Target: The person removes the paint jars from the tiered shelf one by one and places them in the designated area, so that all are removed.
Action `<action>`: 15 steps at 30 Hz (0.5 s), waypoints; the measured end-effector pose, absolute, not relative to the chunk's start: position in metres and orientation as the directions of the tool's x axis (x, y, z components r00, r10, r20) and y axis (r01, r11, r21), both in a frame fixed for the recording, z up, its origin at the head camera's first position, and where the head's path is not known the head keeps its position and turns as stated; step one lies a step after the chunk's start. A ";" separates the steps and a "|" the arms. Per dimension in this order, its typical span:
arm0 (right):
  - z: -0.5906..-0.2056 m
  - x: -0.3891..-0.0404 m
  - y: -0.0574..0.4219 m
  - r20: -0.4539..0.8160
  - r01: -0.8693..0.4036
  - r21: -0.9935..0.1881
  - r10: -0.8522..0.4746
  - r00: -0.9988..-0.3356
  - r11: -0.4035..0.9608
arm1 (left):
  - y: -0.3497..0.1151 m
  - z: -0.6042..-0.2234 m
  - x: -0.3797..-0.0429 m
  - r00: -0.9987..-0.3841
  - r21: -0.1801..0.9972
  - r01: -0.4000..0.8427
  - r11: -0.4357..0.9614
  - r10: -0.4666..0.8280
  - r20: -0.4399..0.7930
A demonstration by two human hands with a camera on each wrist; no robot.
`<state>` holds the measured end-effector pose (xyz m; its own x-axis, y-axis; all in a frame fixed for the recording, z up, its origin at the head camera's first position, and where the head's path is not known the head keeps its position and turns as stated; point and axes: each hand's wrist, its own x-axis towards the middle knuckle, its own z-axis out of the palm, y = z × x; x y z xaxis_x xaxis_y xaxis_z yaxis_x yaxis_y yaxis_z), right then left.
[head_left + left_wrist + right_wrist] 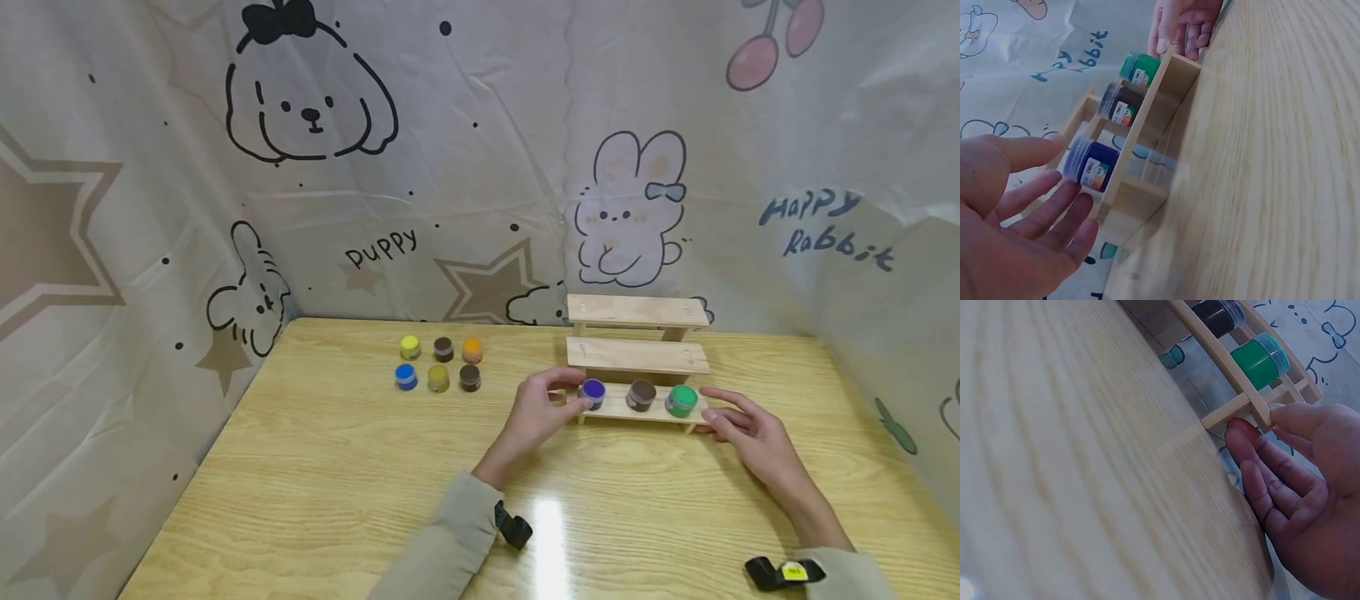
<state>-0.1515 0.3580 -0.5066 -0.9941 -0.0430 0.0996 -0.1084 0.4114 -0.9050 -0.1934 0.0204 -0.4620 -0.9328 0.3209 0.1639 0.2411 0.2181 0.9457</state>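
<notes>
A three-tier wooden display stand (636,357) stands on the table. Its lowest tier holds a purple paint jar (593,393), a dark brown paint jar (641,396) and a green paint jar (682,401) in a row. My left hand (542,412) is at the purple jar, thumb and fingers spread loosely at its left side; the left wrist view shows the fingertips by its clear lid, not closed round it. At the tier's right end, my right hand (759,437) pinches the wood, with the thumb (1297,417) on the end and the fingers below.
Left of the stand, several paint jars sit in two rows: yellow (410,347), dark brown (443,349), orange (472,350), blue (406,377), dark yellow (438,378) and another dark brown (470,378). A printed curtain (480,167) hangs behind the table (337,467).
</notes>
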 end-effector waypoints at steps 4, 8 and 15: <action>-0.506 -0.151 0.358 0.096 -0.104 -0.905 -0.040 -0.995 0.412 | 0.027 -0.466 -0.195 -0.941 0.937 0.243 0.252 0.294 0.165; -0.506 -0.152 0.359 0.094 -0.101 -0.905 -0.038 -0.995 0.413 | 0.031 -0.467 -0.195 -0.947 0.925 0.246 0.291 0.277 0.165; -0.507 -0.152 0.359 0.084 -0.091 -0.900 -0.036 -0.996 0.425 | 0.037 -0.469 -0.195 -0.958 0.922 0.233 0.309 0.236 0.163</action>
<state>-0.1521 0.3587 -0.5066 -0.9958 -0.0358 0.0839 -0.0912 0.4254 -0.9004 -0.1948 0.0374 -0.4695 -0.9580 0.2360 0.1629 0.2330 0.3095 0.9219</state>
